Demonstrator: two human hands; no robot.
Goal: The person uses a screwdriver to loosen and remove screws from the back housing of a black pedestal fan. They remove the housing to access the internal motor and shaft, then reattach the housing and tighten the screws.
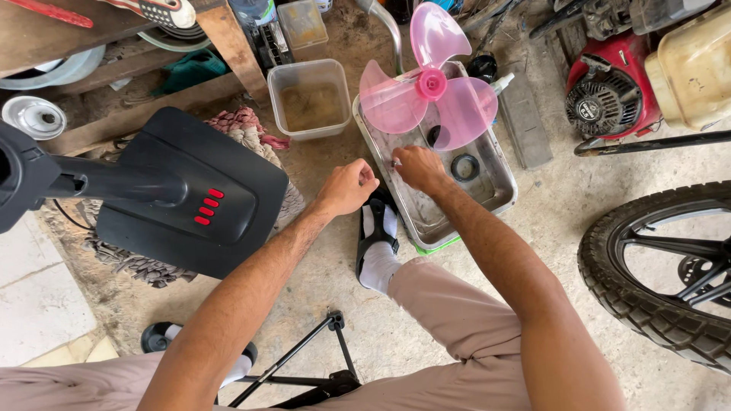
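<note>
Nearest, two bare forearms over bent knees in pale trousers, reaching down to the concrete floor (563, 205). Largest close by: one black fan base (190, 194) with four red buttons, lying tilted at left on a rag. Beyond, one metal tray (499, 186) on the floor, with one pink three-bladed fan blade (430, 95) resting over its far end and one black rubber ring (464, 167) lying inside. Right hand (417, 167) down at the tray's near left edge, fingers pinched narrow on some tiny metal part, too small to name. Left hand (349, 186) just beside, curled into a loose fist; impossible to tell whether anything sits inside. Best done, by judgement, with a firm pinch kept low over the tray, so a dropped piece lands inside. Also one clear plastic tub (308, 99) of murky liquid, one motorcycle tyre (655, 274), one red engine (609, 91).
</note>
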